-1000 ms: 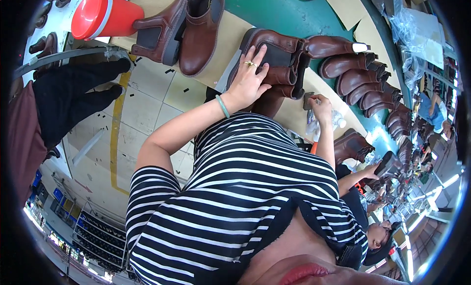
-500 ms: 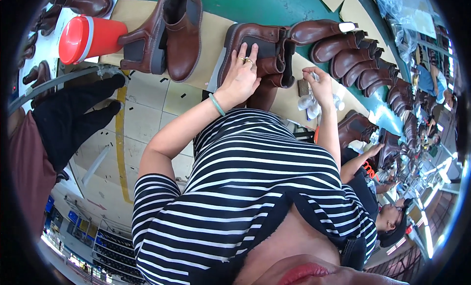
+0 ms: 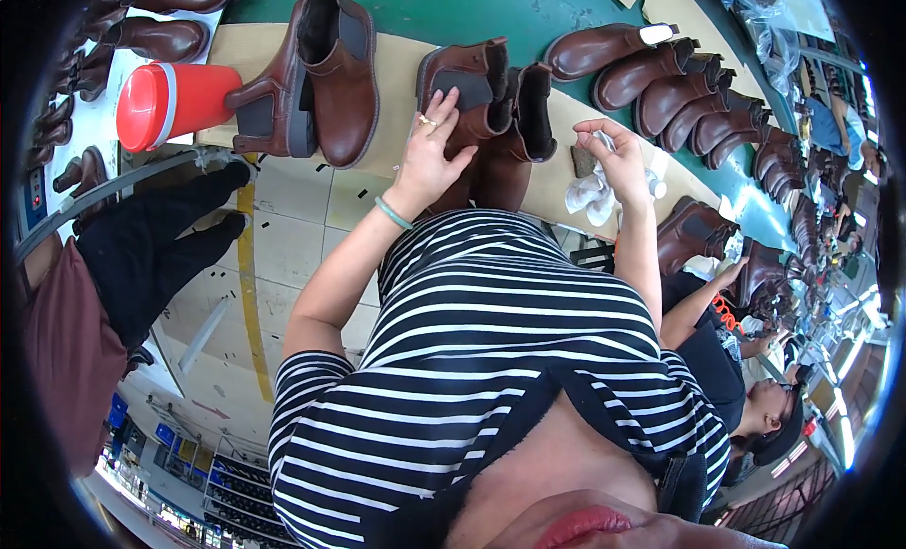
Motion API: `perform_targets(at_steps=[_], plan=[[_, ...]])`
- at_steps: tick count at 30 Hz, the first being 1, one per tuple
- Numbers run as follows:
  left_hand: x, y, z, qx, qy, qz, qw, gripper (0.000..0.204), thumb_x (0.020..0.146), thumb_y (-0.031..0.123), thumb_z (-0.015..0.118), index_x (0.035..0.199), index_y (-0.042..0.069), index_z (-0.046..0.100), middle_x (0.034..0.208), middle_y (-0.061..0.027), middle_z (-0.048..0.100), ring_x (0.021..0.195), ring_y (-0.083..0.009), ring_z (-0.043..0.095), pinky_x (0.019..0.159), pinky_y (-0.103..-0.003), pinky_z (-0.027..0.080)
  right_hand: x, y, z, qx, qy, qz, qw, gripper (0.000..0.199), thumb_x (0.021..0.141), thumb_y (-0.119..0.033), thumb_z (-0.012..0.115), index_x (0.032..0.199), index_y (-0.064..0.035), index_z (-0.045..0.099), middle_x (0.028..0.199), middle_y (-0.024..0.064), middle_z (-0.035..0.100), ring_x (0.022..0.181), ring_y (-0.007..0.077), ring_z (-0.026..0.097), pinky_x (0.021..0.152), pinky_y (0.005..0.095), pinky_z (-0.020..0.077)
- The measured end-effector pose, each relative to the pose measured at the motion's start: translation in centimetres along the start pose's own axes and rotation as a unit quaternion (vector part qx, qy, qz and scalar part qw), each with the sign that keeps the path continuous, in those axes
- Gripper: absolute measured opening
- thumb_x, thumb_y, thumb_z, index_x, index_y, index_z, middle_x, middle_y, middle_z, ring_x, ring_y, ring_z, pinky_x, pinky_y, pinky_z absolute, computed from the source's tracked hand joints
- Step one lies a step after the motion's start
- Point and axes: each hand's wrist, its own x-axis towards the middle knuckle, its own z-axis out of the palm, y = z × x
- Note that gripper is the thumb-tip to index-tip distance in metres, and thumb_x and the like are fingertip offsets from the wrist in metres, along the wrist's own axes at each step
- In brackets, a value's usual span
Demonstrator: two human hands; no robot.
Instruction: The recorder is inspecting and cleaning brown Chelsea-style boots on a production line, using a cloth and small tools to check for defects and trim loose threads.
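Note:
Two brown leather ankle boots stand close together in front of my body: the left boot (image 3: 460, 66), with its dark elastic side panel showing, and the right boot (image 3: 528, 119), whose opening faces up. My left hand (image 3: 434, 152) lies against the left boot, its fingers stretched out and touching the side. At the right, my right hand (image 3: 618, 162) is raised off the boots, thumb and fingers pinched on a small whitish scrap (image 3: 603, 139) too small to name. Below it a crumpled white cloth (image 3: 590, 200) and a brownish block (image 3: 583, 162) lie on the cardboard.
Another pair of brown boots (image 3: 340, 96) and a red container with a white handle (image 3: 170, 105) stand at the left. Further boots (image 3: 651, 86) line the green table (image 3: 453, 6) to the right. A co-worker (image 3: 717, 360) sits at the right; another person's dark-trousered legs (image 3: 142, 237) show at the left.
The left boot, which lay more on its side, has turned and now stands more upright beside the other. My left hand has shifted left and down along it. My right hand stays pinched.

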Motion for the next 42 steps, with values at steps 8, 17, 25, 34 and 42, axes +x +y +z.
perform_targets(at_steps=[8, 17, 25, 34, 42], plan=[[-0.6, -0.4, -1.3, -0.034, 0.039, -0.028, 0.998, 0.052, 0.072, 0.012, 0.077, 0.115, -0.01, 0.059, 0.139, -0.0195, 0.046, 0.129, -0.0329, 0.046, 0.103, -0.038, 0.041, -1.4, -2.0, 1.6, 0.035, -0.088, -0.081, 0.992, 0.019, 0.088, -0.013, 0.066, 0.103, -0.0024, 0.069, 0.081, -0.0001, 0.064, 0.075, 0.0061, 0.056, 0.07, 0.0213, 0.0449], [-1.0, -0.3, -1.2, -0.034, 0.035, -0.045, 0.998, 0.053, 0.072, 0.012, 0.076, 0.116, -0.011, 0.057, 0.14, -0.021, 0.044, 0.129, -0.033, 0.045, 0.104, -0.037, 0.041, -1.6, -1.7, 2.5, -0.082, -0.145, -0.085, 0.982, 0.016, 0.088, -0.011, 0.066, 0.099, 0.0007, 0.066, 0.079, 0.0019, 0.061, 0.071, 0.008, 0.054, 0.066, 0.0235, 0.045], [0.2, 2.7, -2.6, -0.135, 0.111, -0.118, 0.977, 0.043, 0.079, 0.019, 0.074, 0.113, -0.003, 0.06, 0.128, -0.0201, 0.055, 0.129, -0.0393, 0.042, 0.105, -0.042, 0.038, -1.6, -2.1, 2.4, -0.07, -0.15, -0.096, 0.982, 0.015, 0.089, -0.014, 0.064, 0.096, -0.0013, 0.068, 0.073, 0.0025, 0.061, 0.068, 0.009, 0.055, 0.065, 0.0254, 0.0452], [3.6, 2.2, -5.1, -0.027, 0.075, -0.07, 0.994, 0.027, 0.083, 0.013, 0.067, 0.11, 0.009, 0.068, 0.146, -0.0293, 0.027, 0.135, -0.042, 0.031, 0.109, -0.044, 0.03, -1.0, 9.7, -1.0, -0.294, 0.094, 0.035, 0.95, 0.043, 0.077, -0.02, 0.07, 0.115, -0.002, 0.062, 0.089, 0.0161, 0.066, 0.085, 0.0288, 0.065, 0.079, 0.036, 0.0508], [5.5, 1.3, -3.4, 0.027, 0.01, -0.066, 0.997, 0.013, 0.075, 0.008, 0.07, 0.088, 0.005, 0.071, 0.145, -0.0301, 0.028, 0.13, -0.0434, 0.039, 0.105, -0.044, 0.037, -1.0, 14.5, 2.4, -0.409, 0.207, 0.084, 0.885, 0.052, 0.072, -0.023, 0.075, 0.114, 0.0031, 0.058, 0.112, 0.0233, 0.057, 0.096, 0.0405, 0.061, 0.085, 0.0432, 0.0502]])
